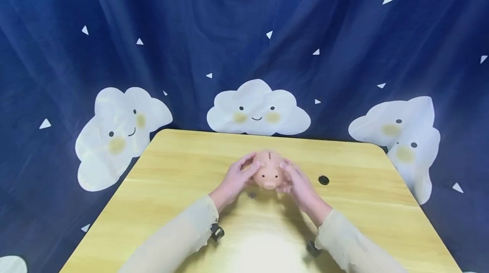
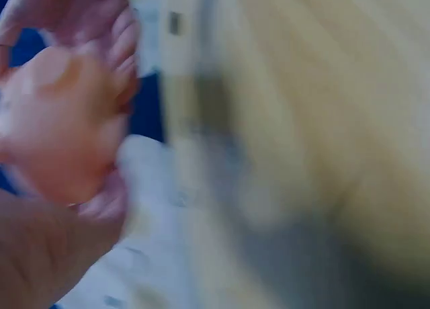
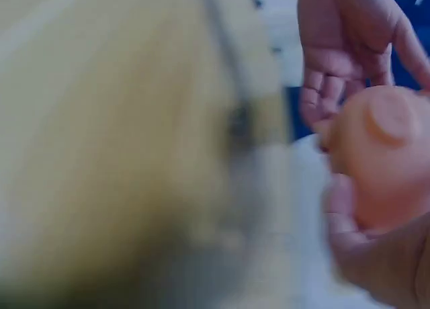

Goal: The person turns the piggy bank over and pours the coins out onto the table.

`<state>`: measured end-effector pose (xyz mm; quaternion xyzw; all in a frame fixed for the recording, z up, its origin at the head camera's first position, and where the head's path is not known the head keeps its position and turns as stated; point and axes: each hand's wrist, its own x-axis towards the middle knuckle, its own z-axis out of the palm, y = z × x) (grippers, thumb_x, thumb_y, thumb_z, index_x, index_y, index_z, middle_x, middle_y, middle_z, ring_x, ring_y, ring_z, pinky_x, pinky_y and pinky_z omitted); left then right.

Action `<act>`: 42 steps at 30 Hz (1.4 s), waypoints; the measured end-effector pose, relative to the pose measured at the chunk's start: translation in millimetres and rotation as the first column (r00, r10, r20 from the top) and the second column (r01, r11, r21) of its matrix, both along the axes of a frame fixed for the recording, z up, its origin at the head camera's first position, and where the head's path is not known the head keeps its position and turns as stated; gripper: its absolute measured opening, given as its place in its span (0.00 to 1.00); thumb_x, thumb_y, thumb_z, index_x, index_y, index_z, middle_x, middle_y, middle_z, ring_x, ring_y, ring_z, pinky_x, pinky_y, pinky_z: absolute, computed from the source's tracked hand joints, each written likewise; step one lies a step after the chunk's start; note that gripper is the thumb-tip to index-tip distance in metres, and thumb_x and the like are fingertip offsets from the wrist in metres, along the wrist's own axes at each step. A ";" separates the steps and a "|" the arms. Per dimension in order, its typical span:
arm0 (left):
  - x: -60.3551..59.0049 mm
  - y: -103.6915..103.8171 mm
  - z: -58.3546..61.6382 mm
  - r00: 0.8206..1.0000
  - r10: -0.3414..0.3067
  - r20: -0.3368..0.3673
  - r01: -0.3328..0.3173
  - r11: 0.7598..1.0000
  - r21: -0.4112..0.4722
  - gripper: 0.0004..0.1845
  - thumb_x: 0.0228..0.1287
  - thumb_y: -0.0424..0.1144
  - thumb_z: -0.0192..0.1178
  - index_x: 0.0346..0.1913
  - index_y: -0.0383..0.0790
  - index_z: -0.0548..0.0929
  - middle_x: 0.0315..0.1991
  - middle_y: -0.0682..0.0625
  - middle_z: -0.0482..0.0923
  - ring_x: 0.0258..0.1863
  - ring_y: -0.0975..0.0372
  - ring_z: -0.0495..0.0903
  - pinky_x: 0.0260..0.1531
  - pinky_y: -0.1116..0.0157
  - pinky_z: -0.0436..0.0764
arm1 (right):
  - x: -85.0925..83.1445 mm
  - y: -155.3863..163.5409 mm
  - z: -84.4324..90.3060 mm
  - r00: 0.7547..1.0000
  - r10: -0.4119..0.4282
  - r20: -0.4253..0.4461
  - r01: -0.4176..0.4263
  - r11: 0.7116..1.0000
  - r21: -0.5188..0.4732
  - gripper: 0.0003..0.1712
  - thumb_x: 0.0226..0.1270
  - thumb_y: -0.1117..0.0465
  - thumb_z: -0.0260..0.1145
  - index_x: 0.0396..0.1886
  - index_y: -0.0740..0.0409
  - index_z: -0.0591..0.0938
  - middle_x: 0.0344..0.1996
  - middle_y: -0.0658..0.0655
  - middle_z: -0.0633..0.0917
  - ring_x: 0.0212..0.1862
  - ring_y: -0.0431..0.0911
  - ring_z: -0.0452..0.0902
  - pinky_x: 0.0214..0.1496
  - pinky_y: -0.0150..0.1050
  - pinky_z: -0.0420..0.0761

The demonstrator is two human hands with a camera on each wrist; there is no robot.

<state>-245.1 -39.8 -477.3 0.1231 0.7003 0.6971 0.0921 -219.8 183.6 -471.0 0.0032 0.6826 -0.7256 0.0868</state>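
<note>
Two pale sleeves come into the head view from the lower edge, each with a small dark camera clip at the wrist. Further forward, the left hand and the right hand hold a pink piggy bank between them, fingers curled round its two sides. It sits near the middle of the wooden bench, its snout toward the person and the coin slot on top, so I think both hands keep it steady and upright. A small coin lies on the bench just below the left hand, and a dark round plug or coin lies to the right, a little apart from the right hand. Behind the bench hangs a dark blue curtain with white smiling clouds.

From the left wrist, everything is very blurred. The piggy bank is a pink shape at the left side, with fingers curled over it.

From the right wrist, also blurred, the piggy bank shows a round foot or plug underneath. The right hand's thumb presses it from below, and the other hand is behind it, fingers bent toward it.
</note>
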 end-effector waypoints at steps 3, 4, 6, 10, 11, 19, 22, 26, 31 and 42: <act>6.4 3.2 18.1 0.992 0.042 -0.119 -0.043 0.999 -0.008 0.36 0.76 0.49 0.66 0.82 0.49 0.67 0.76 0.37 0.73 0.60 0.47 0.86 0.60 0.56 0.88 | 3.2 2.0 14.3 0.988 0.015 -0.153 -0.017 1.000 -0.010 0.35 0.83 0.51 0.54 0.84 0.54 0.61 0.70 0.69 0.75 0.54 0.44 0.84 0.54 0.38 0.88; 7.0 4.1 18.7 0.991 0.045 -0.124 -0.048 0.999 -0.021 0.37 0.76 0.50 0.66 0.82 0.50 0.67 0.77 0.37 0.72 0.64 0.46 0.84 0.64 0.54 0.86 | 3.2 3.5 14.1 0.988 0.026 -0.154 -0.028 1.000 -0.011 0.35 0.84 0.51 0.53 0.85 0.54 0.60 0.70 0.70 0.75 0.53 0.45 0.84 0.54 0.39 0.88; 7.7 4.7 10.4 0.998 0.021 -0.062 -0.022 1.000 -0.020 0.38 0.76 0.52 0.66 0.83 0.48 0.66 0.79 0.38 0.69 0.68 0.43 0.81 0.67 0.50 0.84 | 4.4 4.6 6.8 0.994 0.044 -0.100 -0.045 0.999 -0.010 0.36 0.85 0.49 0.52 0.85 0.56 0.60 0.67 0.70 0.77 0.49 0.47 0.84 0.52 0.41 0.88; 6.7 2.1 -15.5 0.997 -0.034 0.076 0.034 0.999 0.007 0.39 0.77 0.54 0.64 0.83 0.44 0.64 0.84 0.41 0.61 0.73 0.44 0.76 0.69 0.49 0.83 | 7.6 4.3 -15.7 0.999 0.040 0.033 -0.040 0.999 -0.004 0.37 0.84 0.45 0.53 0.84 0.57 0.62 0.54 0.62 0.85 0.42 0.47 0.84 0.47 0.41 0.88; 7.2 1.5 -18.3 0.995 -0.047 0.088 0.046 0.999 0.017 0.39 0.78 0.53 0.64 0.84 0.43 0.63 0.84 0.40 0.61 0.71 0.43 0.78 0.65 0.49 0.86 | 8.6 3.7 -18.7 0.999 0.033 0.039 -0.033 0.999 0.001 0.38 0.84 0.45 0.53 0.83 0.58 0.62 0.53 0.62 0.86 0.42 0.47 0.85 0.47 0.40 0.88; 3.7 -0.7 -18.5 0.991 -0.043 0.124 0.043 0.999 0.001 0.38 0.79 0.53 0.62 0.84 0.43 0.63 0.84 0.40 0.62 0.69 0.44 0.80 0.63 0.51 0.87 | 2.1 3.3 -23.9 0.995 0.036 0.088 -0.037 0.999 0.005 0.39 0.82 0.42 0.54 0.83 0.57 0.64 0.49 0.61 0.89 0.44 0.47 0.87 0.51 0.44 0.89; 3.0 -1.2 -18.9 0.989 -0.038 0.139 0.039 0.999 0.000 0.39 0.79 0.53 0.62 0.84 0.43 0.63 0.83 0.38 0.63 0.66 0.45 0.83 0.61 0.53 0.88 | -0.6 3.6 -25.4 0.994 0.048 0.098 -0.049 0.999 0.006 0.40 0.82 0.41 0.55 0.83 0.57 0.63 0.49 0.61 0.90 0.44 0.48 0.87 0.51 0.44 0.89; 2.1 -1.7 -18.3 0.988 -0.036 0.153 0.036 0.999 0.003 0.40 0.78 0.53 0.63 0.84 0.42 0.62 0.83 0.37 0.62 0.64 0.46 0.84 0.61 0.53 0.88 | -2.5 3.3 -25.5 0.994 0.041 0.102 -0.043 0.999 0.014 0.40 0.82 0.41 0.55 0.83 0.58 0.63 0.50 0.62 0.89 0.44 0.48 0.87 0.51 0.44 0.89; 1.0 -2.9 -19.0 0.984 -0.036 0.173 0.037 0.999 -0.006 0.41 0.78 0.55 0.62 0.84 0.41 0.62 0.82 0.36 0.63 0.60 0.47 0.86 0.61 0.52 0.88 | -3.2 1.4 -22.5 0.991 0.037 0.130 -0.042 0.998 0.039 0.41 0.81 0.38 0.55 0.81 0.58 0.66 0.51 0.64 0.89 0.44 0.49 0.87 0.51 0.45 0.89; 9.4 -1.9 15.0 0.967 0.006 -0.253 -0.015 0.999 -0.037 0.38 0.74 0.47 0.68 0.82 0.50 0.67 0.75 0.35 0.74 0.57 0.45 0.88 0.58 0.52 0.90 | 5.0 5.2 6.0 0.963 0.018 -0.270 -0.012 1.000 0.025 0.35 0.83 0.56 0.54 0.85 0.55 0.61 0.68 0.71 0.80 0.55 0.41 0.86 0.58 0.33 0.85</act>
